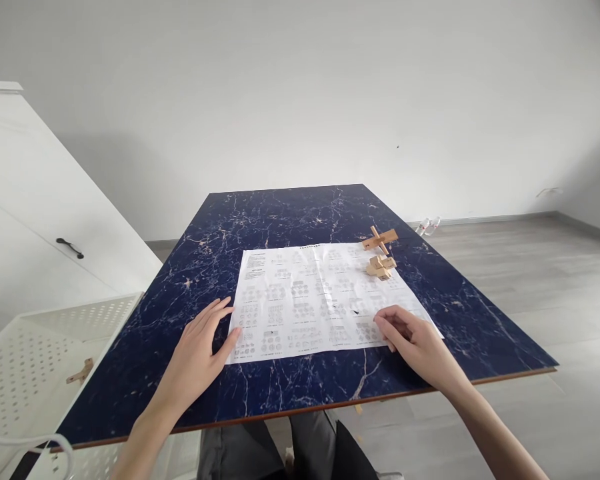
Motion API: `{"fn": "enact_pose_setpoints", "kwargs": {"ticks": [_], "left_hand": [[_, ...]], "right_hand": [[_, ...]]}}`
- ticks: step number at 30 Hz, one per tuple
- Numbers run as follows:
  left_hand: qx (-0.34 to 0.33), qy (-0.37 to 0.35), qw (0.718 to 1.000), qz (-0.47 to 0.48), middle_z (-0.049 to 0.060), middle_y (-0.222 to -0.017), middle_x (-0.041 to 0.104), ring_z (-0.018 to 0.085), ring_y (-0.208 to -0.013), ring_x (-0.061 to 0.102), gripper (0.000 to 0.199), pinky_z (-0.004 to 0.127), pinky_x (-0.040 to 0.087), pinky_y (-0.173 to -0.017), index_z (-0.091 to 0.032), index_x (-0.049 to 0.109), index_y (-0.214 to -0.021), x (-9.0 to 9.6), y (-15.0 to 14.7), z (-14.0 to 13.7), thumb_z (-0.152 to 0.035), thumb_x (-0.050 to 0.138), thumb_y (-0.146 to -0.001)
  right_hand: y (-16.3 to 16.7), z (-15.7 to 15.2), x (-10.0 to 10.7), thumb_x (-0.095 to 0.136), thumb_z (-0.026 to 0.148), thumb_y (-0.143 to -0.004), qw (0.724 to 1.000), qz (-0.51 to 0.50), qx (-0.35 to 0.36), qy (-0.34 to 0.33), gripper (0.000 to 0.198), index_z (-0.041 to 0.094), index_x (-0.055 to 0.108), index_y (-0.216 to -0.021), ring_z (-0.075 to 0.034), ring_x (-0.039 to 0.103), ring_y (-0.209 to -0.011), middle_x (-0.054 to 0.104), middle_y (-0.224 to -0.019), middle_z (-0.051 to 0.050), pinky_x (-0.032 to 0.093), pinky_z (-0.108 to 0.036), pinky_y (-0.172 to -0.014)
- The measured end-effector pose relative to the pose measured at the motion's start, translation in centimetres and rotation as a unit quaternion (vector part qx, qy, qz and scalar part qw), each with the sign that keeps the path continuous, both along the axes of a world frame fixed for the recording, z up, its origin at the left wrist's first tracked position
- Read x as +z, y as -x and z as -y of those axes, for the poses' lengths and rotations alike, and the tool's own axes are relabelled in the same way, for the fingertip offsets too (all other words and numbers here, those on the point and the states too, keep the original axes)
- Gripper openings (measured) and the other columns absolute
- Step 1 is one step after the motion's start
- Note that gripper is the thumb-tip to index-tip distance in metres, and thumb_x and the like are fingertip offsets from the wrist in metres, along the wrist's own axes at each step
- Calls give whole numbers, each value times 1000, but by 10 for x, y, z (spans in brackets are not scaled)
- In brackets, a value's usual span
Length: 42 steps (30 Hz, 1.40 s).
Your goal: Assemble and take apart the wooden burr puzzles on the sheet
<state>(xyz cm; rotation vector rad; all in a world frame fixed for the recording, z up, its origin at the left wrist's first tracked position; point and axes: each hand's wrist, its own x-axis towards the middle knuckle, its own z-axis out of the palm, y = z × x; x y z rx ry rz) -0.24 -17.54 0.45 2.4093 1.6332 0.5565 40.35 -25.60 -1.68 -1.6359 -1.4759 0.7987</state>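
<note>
A creased white sheet printed with rows of small diagrams (310,300) lies flat on the blue marbled table. My left hand (207,333) rests at the sheet's left edge, fingers stretched out and open, thumb over the lower left corner. Over the lower right part of the sheet is my right hand (410,333), its fingers curled in and closed, with nothing visible in them. A wooden interlocking block puzzle (381,267) sits on the sheet's upper right part. Just beyond it, crossed wooden pieces (380,239) lie at the upper right corner.
The blue marbled table (275,217) has a brown front edge. At lower left, a white perforated surface (25,360) carries a wooden piece (81,371) and a white cable (30,439). A white cabinet (40,200) stands left. Clear bottles (429,227) appear beyond the table's right side.
</note>
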Motion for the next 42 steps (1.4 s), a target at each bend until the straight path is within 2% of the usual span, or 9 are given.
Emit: {"fn": "enact_pose_setpoints", "kwargs": {"ticks": [10,19,28,42], "left_hand": [[10,16,1000,-3,9,-165,53,39,-157,42,59,64,40,-125,-27,60,-144,-5,2,-2,-68,45,-104],[0,14,1000,-2,6,-166,51,37,-158,40,55,62,41,-125,-31,57,-147,-11,10,1,-65,46,-105],[-3,7,1000,6,7,-163,54,36,-155,45,53,59,41,-126,-30,59,-144,-10,11,3,-64,46,-106],[4,14,1000,9,7,-164,53,37,-156,44,55,61,41,-125,-29,60,-143,-6,9,4,-67,45,-105]], "right_hand": [[1,2,3,53,66,-104,1000,8,-9,-1,45,23,66,-98,-18,57,-62,62,-69,-1,46,-31,-61],[4,0,1,55,70,-101,1000,-17,-17,1,49,23,67,-97,-19,57,-60,61,-68,-1,48,-32,-62],[-2,1,-3,54,66,-103,1000,-19,-4,20,44,23,65,-99,-19,57,-63,60,-70,-1,47,-32,-62],[0,-1,-1,54,71,-102,1000,-18,8,9,50,23,65,-99,-20,58,-62,62,-70,-1,48,-32,-63]]}}
